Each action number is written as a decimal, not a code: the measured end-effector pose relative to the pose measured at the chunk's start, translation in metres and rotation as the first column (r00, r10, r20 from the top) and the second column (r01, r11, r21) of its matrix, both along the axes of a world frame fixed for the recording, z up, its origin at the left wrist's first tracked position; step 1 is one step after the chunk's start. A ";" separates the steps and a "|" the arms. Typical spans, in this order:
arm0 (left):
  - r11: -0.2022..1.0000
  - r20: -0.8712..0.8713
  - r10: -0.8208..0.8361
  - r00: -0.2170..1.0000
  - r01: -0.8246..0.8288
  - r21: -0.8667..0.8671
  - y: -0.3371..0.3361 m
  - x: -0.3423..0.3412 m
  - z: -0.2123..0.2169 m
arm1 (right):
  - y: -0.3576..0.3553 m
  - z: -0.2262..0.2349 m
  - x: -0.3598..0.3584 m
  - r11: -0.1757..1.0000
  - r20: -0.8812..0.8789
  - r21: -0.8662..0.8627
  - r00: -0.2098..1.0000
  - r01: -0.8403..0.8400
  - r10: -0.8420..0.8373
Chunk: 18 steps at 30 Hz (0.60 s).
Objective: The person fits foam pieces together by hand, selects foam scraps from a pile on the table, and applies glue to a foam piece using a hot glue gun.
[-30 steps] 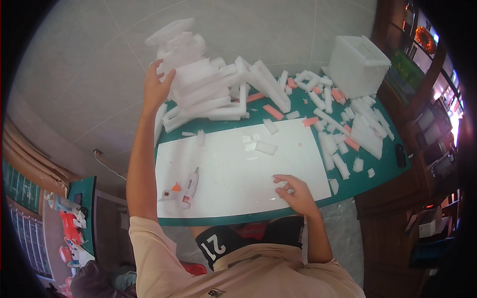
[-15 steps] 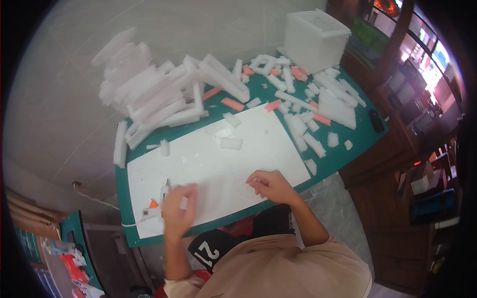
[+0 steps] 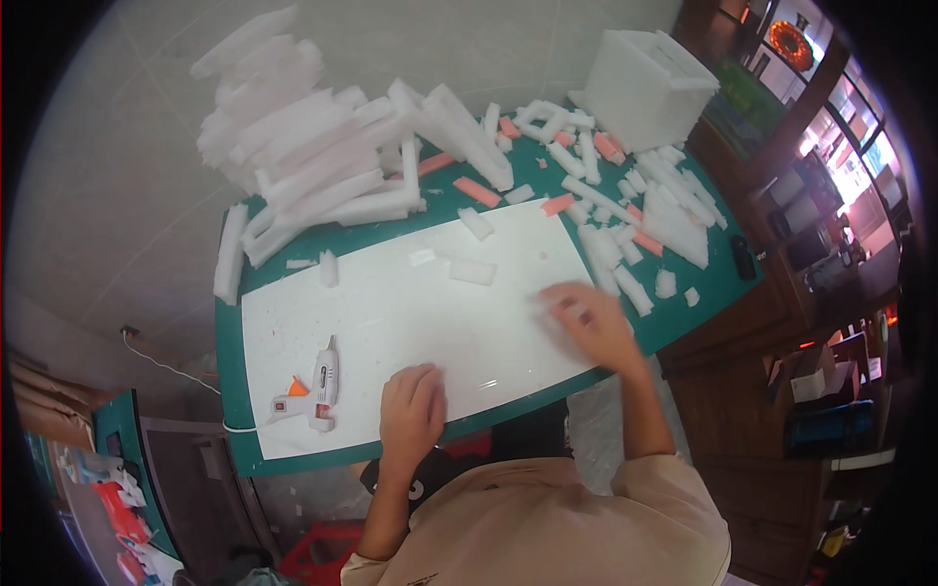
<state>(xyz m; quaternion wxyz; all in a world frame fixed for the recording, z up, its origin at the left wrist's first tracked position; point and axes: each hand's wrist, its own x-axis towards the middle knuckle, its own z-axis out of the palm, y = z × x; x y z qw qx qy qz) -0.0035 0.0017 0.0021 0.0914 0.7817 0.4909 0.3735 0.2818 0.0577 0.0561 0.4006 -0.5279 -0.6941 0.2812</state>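
Left hand [image 3: 412, 412] has moved rightward, uncovering the glue gun [image 3: 325, 379]; right hand [image 3: 591, 320] blurs; whether either's fingers are closed is unclear.

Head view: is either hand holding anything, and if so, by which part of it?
No held thing shows in the left hand or the blurred right hand. The glue gun lies on the white board, apart from both.

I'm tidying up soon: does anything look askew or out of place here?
The white foam pile at the back left looks askew, its pieces stacked at uneven angles. Foam scraps lie scattered at the back right. The glue gun on the white board shows no obvious damage.
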 end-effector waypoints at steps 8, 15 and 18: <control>1.000 0.032 0.014 0.999 -0.015 0.023 0.001 -0.003 0.001 | 0.188 -0.028 0.086 0.910 0.467 0.371 0.811 0.184 -0.354; 1.000 0.043 0.007 0.999 -0.008 0.027 -0.004 -0.004 -0.001 | 0.251 -0.051 0.093 0.909 0.594 0.231 0.689 0.348 -0.415; 1.000 0.057 0.006 0.998 -0.007 0.028 -0.004 -0.004 -0.001 | 0.257 -0.050 0.108 0.898 0.503 0.292 0.745 0.329 -0.437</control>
